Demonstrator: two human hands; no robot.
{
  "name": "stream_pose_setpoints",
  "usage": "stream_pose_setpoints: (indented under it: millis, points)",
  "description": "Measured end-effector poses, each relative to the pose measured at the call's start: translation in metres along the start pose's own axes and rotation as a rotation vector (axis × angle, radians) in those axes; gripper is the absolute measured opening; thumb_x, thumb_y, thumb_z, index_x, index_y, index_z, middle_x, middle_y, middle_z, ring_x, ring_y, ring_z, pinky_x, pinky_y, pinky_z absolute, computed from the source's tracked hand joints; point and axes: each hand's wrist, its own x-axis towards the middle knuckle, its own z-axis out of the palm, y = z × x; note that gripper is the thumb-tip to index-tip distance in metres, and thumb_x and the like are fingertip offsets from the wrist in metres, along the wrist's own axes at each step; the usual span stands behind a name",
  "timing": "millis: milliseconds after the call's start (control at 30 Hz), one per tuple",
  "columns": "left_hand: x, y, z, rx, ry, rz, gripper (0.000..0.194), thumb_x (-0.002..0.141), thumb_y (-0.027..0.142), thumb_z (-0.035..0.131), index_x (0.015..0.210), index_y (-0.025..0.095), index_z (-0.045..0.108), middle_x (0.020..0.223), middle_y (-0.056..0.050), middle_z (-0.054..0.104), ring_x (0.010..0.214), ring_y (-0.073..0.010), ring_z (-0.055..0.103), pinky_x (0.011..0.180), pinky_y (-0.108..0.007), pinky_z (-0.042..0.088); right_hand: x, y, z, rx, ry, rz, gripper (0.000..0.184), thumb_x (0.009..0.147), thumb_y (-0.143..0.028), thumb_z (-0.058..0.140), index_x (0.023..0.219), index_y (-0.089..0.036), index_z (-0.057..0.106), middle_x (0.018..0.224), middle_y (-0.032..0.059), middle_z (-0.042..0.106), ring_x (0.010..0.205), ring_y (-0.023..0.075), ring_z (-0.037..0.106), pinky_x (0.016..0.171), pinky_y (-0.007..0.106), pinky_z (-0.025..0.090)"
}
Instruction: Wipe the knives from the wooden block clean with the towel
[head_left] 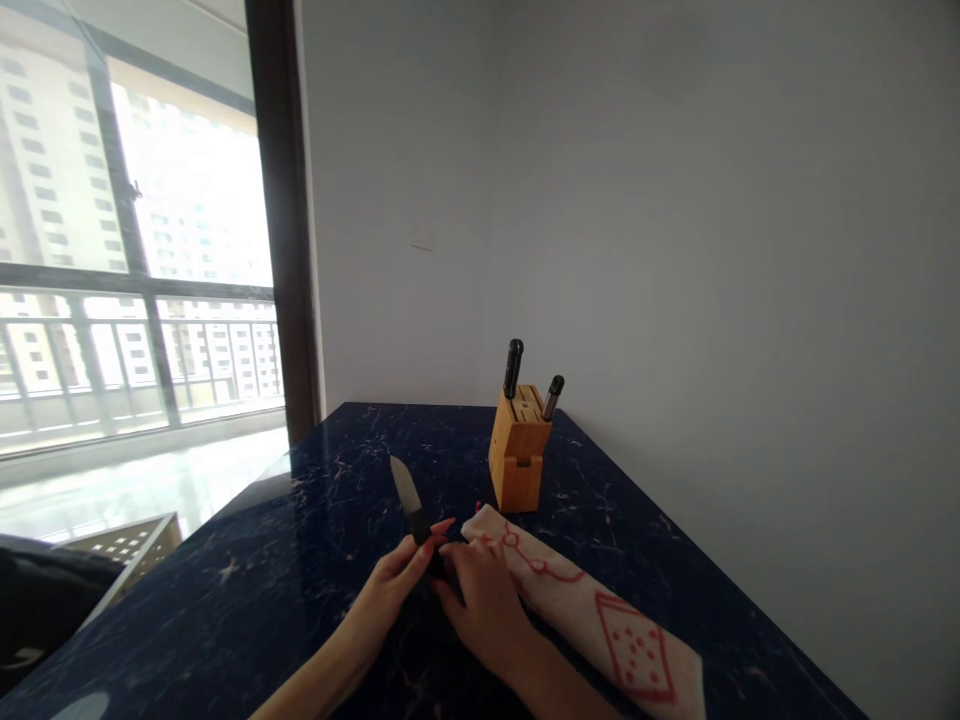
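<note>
A black-handled kitchen knife (406,495) is held in the left hand (386,590), its handle wrapped by curled fingers (427,545), its blade pointed forward and slightly left, away from the body. The right hand (478,590) is curled at the handle's rear end, though whether it grips cannot be told. A red-patterned white towel (592,610) is laid diagonally just beside it on the dark blue marble counter (300,560). Farther off stands a wooden knife block (517,455), with two black knife handles (514,368) rising from it.
</note>
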Motion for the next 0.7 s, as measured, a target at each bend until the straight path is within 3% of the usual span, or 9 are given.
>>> stream_pose_setpoints:
  millis: [133,267,433,600,700]
  points:
    - [0.003,-0.002,-0.002,0.087,-0.003,0.01,0.05,0.075,0.05,0.056,0.116,0.022,0.056,0.111,-0.002,0.062,0.107,-0.0236,0.052,0.095,-0.033,0.038,0.0,0.003,0.001,-0.019,-0.052,0.001,0.028,0.08,-0.024,0.051,0.108,-0.021,0.049,0.096,0.0036,0.061,0.094,0.0211,0.053,0.092,0.04,0.029]
    - [0.003,0.002,-0.006,0.173,0.026,0.04,0.048,0.073,0.048,0.059,0.114,0.023,0.059,0.11,-0.002,0.062,0.104,-0.0238,0.054,0.092,-0.031,0.04,0.002,0.007,0.002,-0.003,-0.042,-0.002,0.031,0.082,-0.01,0.038,0.108,-0.02,0.05,0.101,0.0042,0.061,0.097,0.0178,0.053,0.094,0.036,0.028]
    - [0.003,0.005,-0.014,0.184,0.15,-0.004,0.05,0.082,0.053,0.042,0.115,0.02,0.057,0.102,-0.003,0.065,0.1,-0.0227,0.055,0.085,-0.03,0.041,0.006,0.015,0.002,-0.045,-0.032,0.009,0.038,0.077,-0.003,0.036,0.107,-0.02,0.052,0.102,0.0037,0.059,0.099,0.016,0.051,0.089,0.029,0.034]
    - [0.007,-0.001,-0.025,0.205,0.248,-0.02,0.056,0.081,0.057,0.041,0.119,0.018,0.054,0.08,-0.001,0.067,0.083,-0.0199,0.06,0.073,-0.028,0.045,0.001,0.012,-0.003,-0.403,0.053,0.12,0.043,0.08,-0.002,0.034,0.119,-0.017,0.047,0.113,0.0131,0.055,0.105,0.0259,0.046,0.088,0.044,0.031]
    - [0.009,-0.001,-0.031,0.155,0.304,-0.037,0.06,0.078,0.057,0.045,0.124,0.019,0.049,0.085,-0.002,0.068,0.081,-0.0198,0.063,0.071,-0.028,0.047,-0.004,0.01,-0.011,-0.603,0.054,0.221,0.041,0.08,0.0,0.034,0.116,-0.012,0.051,0.105,0.018,0.058,0.095,0.0287,0.049,0.082,0.047,0.03]
